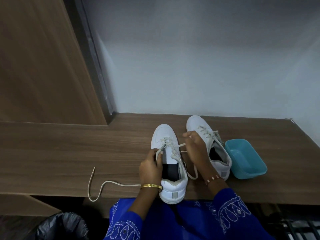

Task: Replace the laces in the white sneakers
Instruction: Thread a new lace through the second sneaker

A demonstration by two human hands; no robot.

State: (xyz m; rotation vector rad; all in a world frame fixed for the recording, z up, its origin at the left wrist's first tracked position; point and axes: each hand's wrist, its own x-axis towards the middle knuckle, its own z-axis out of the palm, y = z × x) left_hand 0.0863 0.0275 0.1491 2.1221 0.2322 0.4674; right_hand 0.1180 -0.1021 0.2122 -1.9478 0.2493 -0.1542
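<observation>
I read no brand; my left hand (150, 168) and right hand (195, 144) pinch the near sneaker's (170, 163) lace (167, 144), teal tub (245, 158) beside.

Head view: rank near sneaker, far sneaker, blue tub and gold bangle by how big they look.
1. Near sneaker, though nearness to the camera enlarges it.
2. Far sneaker and blue tub: look alike, and a hand hides part of that sneaker, so unranked.
3. Gold bangle.

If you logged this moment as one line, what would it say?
step: lacing near sneaker | left hand: pinches lace | right hand: pinches other lace end | far sneaker: laced | blue tub: beside it
</observation>
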